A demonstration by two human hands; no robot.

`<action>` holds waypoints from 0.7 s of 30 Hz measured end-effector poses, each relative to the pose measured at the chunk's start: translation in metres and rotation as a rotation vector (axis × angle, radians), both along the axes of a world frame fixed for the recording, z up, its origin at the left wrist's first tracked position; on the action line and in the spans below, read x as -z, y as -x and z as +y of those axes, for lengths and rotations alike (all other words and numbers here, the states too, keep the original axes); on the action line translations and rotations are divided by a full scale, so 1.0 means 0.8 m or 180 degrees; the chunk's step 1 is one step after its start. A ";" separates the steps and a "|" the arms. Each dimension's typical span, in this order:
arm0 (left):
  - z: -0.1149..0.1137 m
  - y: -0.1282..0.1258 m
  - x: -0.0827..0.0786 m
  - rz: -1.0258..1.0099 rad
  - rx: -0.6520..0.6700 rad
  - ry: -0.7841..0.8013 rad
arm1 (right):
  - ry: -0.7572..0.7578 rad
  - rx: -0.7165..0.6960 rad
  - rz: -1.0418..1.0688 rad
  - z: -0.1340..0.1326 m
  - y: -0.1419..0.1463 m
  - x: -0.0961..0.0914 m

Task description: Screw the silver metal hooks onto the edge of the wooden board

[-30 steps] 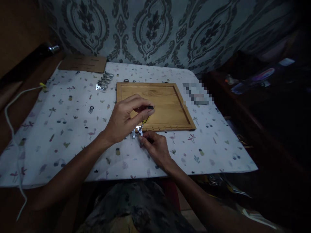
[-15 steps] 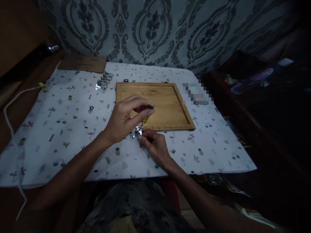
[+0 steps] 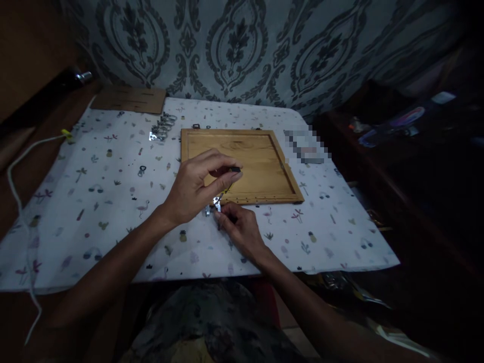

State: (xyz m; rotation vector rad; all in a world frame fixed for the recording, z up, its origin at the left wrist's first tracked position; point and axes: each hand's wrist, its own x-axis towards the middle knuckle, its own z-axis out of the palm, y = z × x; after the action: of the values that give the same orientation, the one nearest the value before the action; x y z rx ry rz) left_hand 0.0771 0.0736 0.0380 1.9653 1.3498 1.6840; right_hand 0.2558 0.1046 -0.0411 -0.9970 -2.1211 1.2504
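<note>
My left hand (image 3: pixel 198 184) pinches the black end of a small screwdriver (image 3: pixel 227 189) with a black and yellow handle, tilted down toward the near edge of a wooden panel (image 3: pixel 242 156). Its lower end meets a shiny metal hinge (image 3: pixel 217 202) at that edge. My right hand (image 3: pixel 242 224) is closed around the hinge's near side, thumb and fingers pressed on it; its exact grip is partly hidden. Another shiny metal piece (image 3: pixel 207 210) shows just left of it. The framed panel lies flat, with small dark holes along its near edge.
Several metal hardware pieces (image 3: pixel 163 126) lie in a cluster at the back left, near brown cardboard (image 3: pixel 128 99). A small dark metal piece (image 3: pixel 141 171) lies left of the panel. A white cable (image 3: pixel 18 206) runs down the left. A blurred-out item (image 3: pixel 308 145) lies right of the panel.
My left hand and the screwdriver top have shifted very slightly to the right and down. The shiny hinge shows at a slightly different angle. My right hand stays in place.
</note>
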 end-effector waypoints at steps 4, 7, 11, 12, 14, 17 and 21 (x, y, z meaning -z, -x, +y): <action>-0.001 0.000 0.000 0.0002 0.0000 -0.0003 | -0.0005 0.0001 -0.0053 0.001 0.000 0.001; -0.001 0.000 -0.001 0.0036 -0.0009 0.0016 | 0.0001 0.0019 -0.0027 0.001 0.000 0.003; -0.001 0.000 -0.001 0.0099 -0.0042 0.0044 | 0.0078 -0.0022 0.0015 0.001 0.000 0.003; -0.001 0.000 -0.001 0.0117 -0.0047 0.0032 | 0.0081 -0.0036 0.0024 0.001 0.000 0.002; -0.001 0.000 -0.001 0.0165 -0.0058 -0.0007 | 0.0053 -0.0057 0.0019 0.001 -0.001 0.001; -0.001 0.000 -0.001 0.0289 -0.0067 -0.0075 | -0.0006 -0.0080 0.0016 0.001 -0.001 0.000; 0.000 0.000 0.000 0.0473 -0.0096 -0.0254 | -0.0027 -0.0082 0.0025 0.002 0.000 -0.002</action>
State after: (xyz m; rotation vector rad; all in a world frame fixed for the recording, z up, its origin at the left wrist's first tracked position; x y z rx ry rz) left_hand 0.0767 0.0736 0.0376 2.1637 1.3878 1.6580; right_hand 0.2558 0.1061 -0.0399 -0.9624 -2.1381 1.2546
